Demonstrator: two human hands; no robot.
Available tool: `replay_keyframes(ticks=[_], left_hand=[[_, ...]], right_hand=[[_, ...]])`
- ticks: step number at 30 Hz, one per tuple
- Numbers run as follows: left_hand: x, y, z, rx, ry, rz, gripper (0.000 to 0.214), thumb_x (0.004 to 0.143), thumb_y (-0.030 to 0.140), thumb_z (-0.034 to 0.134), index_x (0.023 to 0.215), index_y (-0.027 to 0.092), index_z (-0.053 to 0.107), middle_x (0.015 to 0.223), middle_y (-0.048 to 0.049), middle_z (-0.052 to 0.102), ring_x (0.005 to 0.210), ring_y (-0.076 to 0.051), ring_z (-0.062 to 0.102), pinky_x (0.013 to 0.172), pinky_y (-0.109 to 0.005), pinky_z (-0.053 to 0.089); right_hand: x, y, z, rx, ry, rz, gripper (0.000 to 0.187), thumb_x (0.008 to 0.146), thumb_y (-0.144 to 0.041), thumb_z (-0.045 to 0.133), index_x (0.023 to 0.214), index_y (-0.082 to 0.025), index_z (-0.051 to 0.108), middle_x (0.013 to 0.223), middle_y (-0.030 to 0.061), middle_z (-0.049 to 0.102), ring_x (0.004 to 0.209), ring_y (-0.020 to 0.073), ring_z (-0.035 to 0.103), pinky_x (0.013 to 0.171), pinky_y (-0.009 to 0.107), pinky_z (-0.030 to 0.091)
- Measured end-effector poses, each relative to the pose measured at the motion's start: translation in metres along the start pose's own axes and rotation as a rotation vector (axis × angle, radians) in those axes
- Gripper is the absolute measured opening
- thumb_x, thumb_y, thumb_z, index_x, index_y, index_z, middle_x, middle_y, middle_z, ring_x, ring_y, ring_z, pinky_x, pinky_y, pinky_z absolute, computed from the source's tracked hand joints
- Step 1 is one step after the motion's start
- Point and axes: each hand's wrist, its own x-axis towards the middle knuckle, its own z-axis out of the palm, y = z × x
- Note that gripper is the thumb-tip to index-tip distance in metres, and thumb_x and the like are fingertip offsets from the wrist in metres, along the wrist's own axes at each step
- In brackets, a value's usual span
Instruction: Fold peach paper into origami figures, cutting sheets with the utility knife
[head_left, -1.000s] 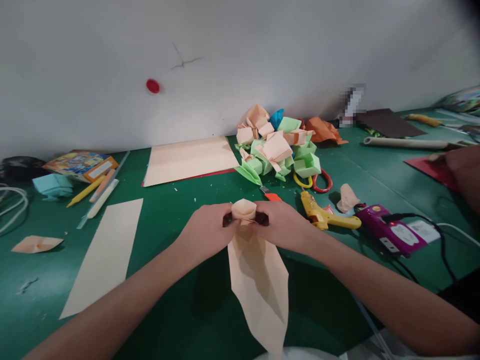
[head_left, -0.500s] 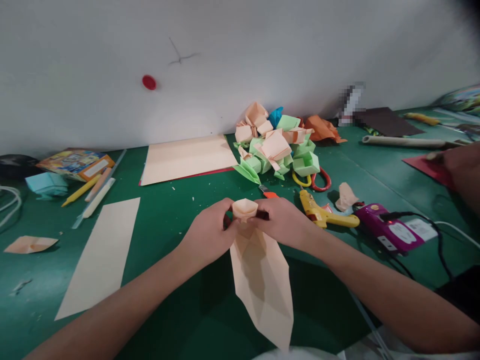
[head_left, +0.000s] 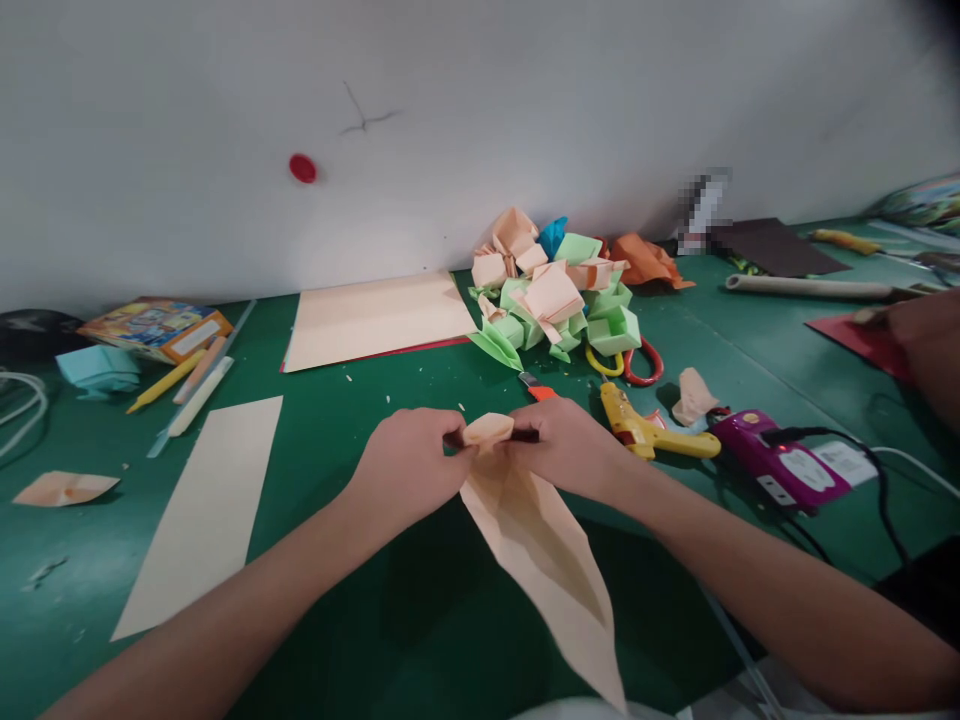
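Note:
Both my hands pinch the folded upper end of a peach paper strip [head_left: 547, 560] in front of me. My left hand [head_left: 412, 465] grips the left side of the fold, and my right hand [head_left: 566, 450] grips its right side. Between the thumbs a small folded peak shows, while the creased lower part hangs toward me and slants right, curling along its length. The fingertips under the fold are partly hidden. An orange cutter knife [head_left: 540, 390] lies just behind my right hand.
A yellow glue gun [head_left: 652, 435], scissors [head_left: 643, 362] and a purple power strip [head_left: 784, 460] lie to the right. Folded green and peach paper pieces [head_left: 555, 295] pile by the wall. A cut paper strip [head_left: 202, 520] lies left; another person's hand [head_left: 926, 335] is far right.
The hanging part of the paper strip has swung right and curled more. The folded top has tipped and sits slightly lower, with both hands still gripping it.

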Motion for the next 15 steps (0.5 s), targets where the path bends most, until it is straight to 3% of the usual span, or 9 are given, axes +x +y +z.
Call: replay_keyframes(ticks=[7,11,15], left_hand=[[0.000,-0.002,-0.024,0.106,-0.110,0.018,0.019,0.083,0.035,0.058,0.073,0.023,0.069,0.068,-0.0009,0.066,0.061,-0.019,0.057,0.055,-0.030,0.028],[-0.002,-0.005,-0.026,0.209,-0.132,0.038,0.026,0.084,0.034,0.054,0.063,0.022,0.064,0.062,-0.0026,0.063,0.059,-0.020,0.055,0.054,-0.031,0.026],[-0.005,-0.005,-0.024,0.248,-0.116,0.037,0.030,0.085,0.036,0.054,0.060,0.023,0.063,0.060,-0.0034,0.062,0.057,-0.021,0.055,0.051,-0.030,0.023]], right_hand=[[-0.004,-0.005,0.012,0.088,0.086,-0.027,0.019,0.083,-0.024,0.061,0.065,-0.019,0.058,0.060,-0.0052,0.050,0.056,0.0101,0.042,0.050,0.024,0.027],[-0.005,-0.009,0.017,0.078,0.132,-0.046,0.021,0.082,-0.020,0.060,0.062,-0.019,0.055,0.056,-0.0056,0.049,0.053,0.0090,0.042,0.048,0.023,0.026],[-0.005,-0.009,0.018,0.118,0.091,-0.090,0.013,0.083,-0.018,0.060,0.071,-0.018,0.066,0.064,-0.0040,0.060,0.060,0.0102,0.051,0.052,0.021,0.032]])
